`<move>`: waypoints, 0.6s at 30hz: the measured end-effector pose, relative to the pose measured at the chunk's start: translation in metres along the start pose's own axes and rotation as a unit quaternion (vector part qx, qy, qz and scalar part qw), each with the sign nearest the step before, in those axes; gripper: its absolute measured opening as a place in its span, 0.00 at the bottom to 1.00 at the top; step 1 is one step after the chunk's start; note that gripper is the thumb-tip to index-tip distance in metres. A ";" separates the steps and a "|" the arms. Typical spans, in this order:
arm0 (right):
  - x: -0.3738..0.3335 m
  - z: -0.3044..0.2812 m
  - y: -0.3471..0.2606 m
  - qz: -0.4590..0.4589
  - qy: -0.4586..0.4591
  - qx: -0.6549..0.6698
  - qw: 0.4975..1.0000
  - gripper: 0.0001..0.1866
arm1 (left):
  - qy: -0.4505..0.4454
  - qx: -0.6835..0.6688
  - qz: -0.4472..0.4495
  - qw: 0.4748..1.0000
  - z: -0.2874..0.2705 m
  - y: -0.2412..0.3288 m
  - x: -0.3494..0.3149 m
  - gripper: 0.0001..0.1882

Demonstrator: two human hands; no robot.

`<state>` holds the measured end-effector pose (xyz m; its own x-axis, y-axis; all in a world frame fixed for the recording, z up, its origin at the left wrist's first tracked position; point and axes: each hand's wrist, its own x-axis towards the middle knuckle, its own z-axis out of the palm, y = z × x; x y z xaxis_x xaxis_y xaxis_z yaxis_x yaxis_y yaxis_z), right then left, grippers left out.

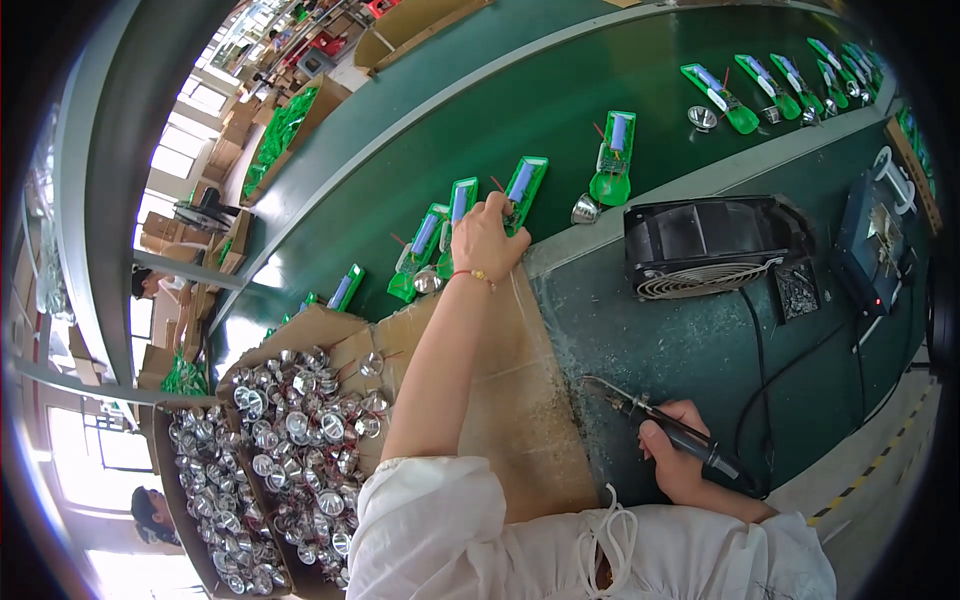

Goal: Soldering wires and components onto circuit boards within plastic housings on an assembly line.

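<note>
My left hand reaches out over the green conveyor belt. Its fingers are bent around the near end of a green plastic housing with a blue cylindrical battery in it; the fingertips are partly hidden. Two similar housings lie just left of that hand, one with a shiny reflector cup beside it. In my right hand is a soldering iron, its bent metal tip pointing left above the worktop and touching nothing that I can make out.
Cardboard boxes of silvery reflector cups stand at left, beside a worn cardboard sheet. A black fan and a blue soldering station with a solder spool are at right. Cables cross the worktop. More housings lie farther along the belt.
</note>
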<state>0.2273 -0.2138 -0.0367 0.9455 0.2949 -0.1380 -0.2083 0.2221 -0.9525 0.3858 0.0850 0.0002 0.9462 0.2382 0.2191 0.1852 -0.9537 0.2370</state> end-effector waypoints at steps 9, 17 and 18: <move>0.001 0.008 -0.001 -0.010 0.035 -0.039 0.999 0.07 | 0.010 -0.036 -0.154 0.987 -0.049 0.041 -0.242 0.17; -0.032 0.044 -0.008 -0.259 -0.164 -0.116 0.945 0.24 | 0.152 -0.060 -0.075 0.984 -0.058 0.084 -0.285 0.22; -0.035 0.045 -0.005 -0.241 -0.187 -0.104 0.947 0.30 | 0.168 -0.093 -0.064 0.979 -0.058 0.091 -0.283 0.22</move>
<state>0.1839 -0.1834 -0.0152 0.7552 0.5226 0.3956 0.3159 0.2386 -0.9183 0.1192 -0.0586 0.0148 0.7719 0.4310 0.4674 0.2163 -0.8693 0.4445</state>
